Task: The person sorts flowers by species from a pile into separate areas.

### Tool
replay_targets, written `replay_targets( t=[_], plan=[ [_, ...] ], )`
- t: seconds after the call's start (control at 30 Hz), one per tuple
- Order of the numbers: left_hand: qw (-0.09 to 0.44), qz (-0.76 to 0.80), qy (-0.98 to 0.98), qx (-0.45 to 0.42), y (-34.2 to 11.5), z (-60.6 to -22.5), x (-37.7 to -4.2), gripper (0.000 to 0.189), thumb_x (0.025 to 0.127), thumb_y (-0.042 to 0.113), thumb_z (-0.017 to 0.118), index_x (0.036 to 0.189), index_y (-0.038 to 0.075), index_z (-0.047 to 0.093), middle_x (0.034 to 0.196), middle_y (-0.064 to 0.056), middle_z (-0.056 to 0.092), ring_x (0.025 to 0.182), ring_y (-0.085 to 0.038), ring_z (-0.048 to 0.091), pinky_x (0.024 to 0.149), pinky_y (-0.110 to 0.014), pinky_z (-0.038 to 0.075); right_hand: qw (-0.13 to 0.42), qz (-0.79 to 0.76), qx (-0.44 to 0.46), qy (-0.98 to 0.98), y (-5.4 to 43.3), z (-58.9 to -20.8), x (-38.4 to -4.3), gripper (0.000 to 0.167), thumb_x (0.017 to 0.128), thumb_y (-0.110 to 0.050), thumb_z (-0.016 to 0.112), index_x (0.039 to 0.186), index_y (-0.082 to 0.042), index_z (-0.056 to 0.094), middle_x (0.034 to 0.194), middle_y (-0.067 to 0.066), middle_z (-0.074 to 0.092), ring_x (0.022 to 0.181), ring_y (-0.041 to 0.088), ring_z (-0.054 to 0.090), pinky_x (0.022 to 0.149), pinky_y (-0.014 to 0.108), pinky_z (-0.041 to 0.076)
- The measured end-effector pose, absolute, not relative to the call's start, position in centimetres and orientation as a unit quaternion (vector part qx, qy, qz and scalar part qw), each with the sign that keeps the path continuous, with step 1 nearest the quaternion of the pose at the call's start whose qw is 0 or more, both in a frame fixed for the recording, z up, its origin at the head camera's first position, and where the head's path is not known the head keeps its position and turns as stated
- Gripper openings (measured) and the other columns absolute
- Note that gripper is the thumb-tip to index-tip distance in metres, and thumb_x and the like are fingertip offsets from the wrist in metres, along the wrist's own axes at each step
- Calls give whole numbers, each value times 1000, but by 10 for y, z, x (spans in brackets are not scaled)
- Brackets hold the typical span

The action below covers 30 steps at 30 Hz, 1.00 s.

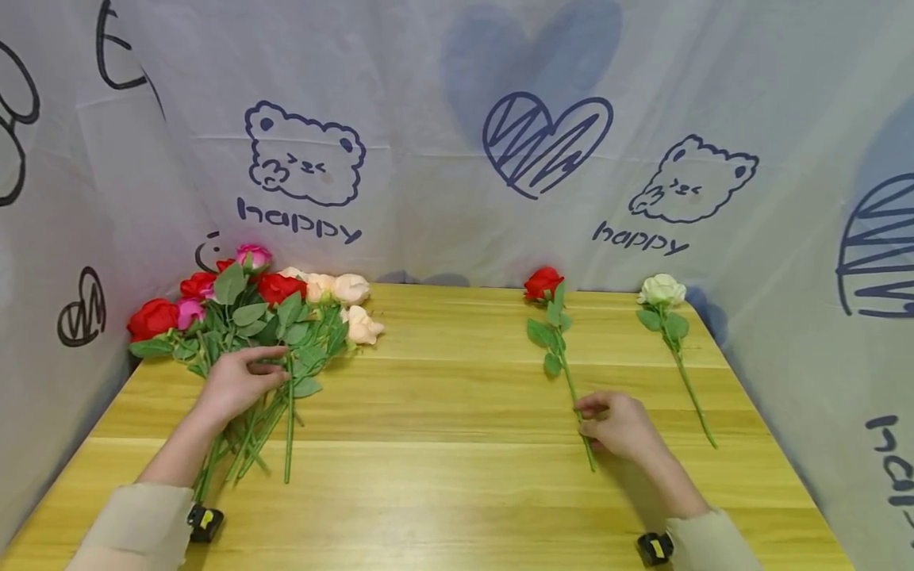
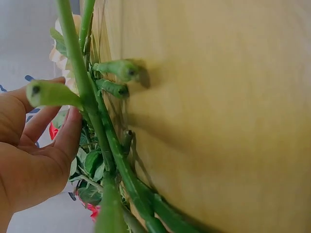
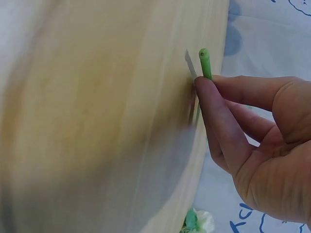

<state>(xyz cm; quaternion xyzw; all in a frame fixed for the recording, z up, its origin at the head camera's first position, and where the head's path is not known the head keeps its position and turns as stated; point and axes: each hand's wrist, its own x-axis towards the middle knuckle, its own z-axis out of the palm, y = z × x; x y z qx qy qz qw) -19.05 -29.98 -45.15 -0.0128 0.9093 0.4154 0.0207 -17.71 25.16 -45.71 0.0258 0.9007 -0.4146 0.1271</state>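
On the left of the table lies a heaped bunch of artificial roses (image 1: pixel 249 312), red, pink and peach, stems toward me. My left hand (image 1: pixel 239 382) is over it, thumb and fingers apart at a green stem (image 1: pixel 289 444). In the left wrist view, that hand's fingertips are spread behind a stem end (image 2: pixel 48 93) that overlaps them. At right, my right hand (image 1: pixel 620 424) pinches the lower stem of a red rose (image 1: pixel 544 283), whose bloom points to the back of the table. The stem end (image 3: pixel 204 60) sticks out past its thumb and finger.
A white rose (image 1: pixel 662 290) lies at the right, its stem slanting toward the front. The wooden table (image 1: pixel 443 444) is walled by pale printed cloth (image 1: pixel 428 182) at the back and sides. A small black wrist device (image 1: pixel 205 523) sits at each sleeve.
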Motion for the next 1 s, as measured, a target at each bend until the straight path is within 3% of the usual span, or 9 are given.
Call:
replay_targets(
  t=[0.5, 0.7, 0.9, 1.0],
  plan=[
    [81, 364, 928, -5, -291, -451, -198, 61, 94, 24, 79, 143, -5, 58, 121, -27, 70, 111, -43, 66, 85, -50, 59, 139, -420, 26, 896, 256, -461, -175, 30, 94, 2, 71, 123, 5, 70, 109, 16, 65, 85, 21, 69, 67, 37, 64],
    [80, 379, 922, -13, -291, -453, -199, 59, 94, 20, 78, 143, -7, 58, 120, -27, 71, 109, -43, 67, 84, -48, 59, 143, -423, 23, 895, 257, -460, -175, 30, 94, 2, 70, 125, 5, 68, 110, 17, 64, 85, 21, 70, 68, 37, 64],
    [76, 417, 905, -40, -290, -454, -196, 59, 95, 17, 77, 145, -6, 56, 124, -26, 70, 113, -42, 65, 91, -47, 58, 146, -426, 21, 893, 256, -459, -175, 31, 95, 2, 71, 125, 6, 68, 111, 18, 64, 85, 21, 70, 68, 38, 64],
    [75, 443, 892, -49, -290, -452, -194, 59, 96, 14, 75, 146, -7, 54, 126, -29, 67, 114, -41, 64, 88, -40, 59, 146, -427, 21, 892, 256, -460, -175, 31, 95, 2, 71, 125, 6, 68, 111, 17, 65, 83, 21, 70, 68, 38, 64]
  ],
)
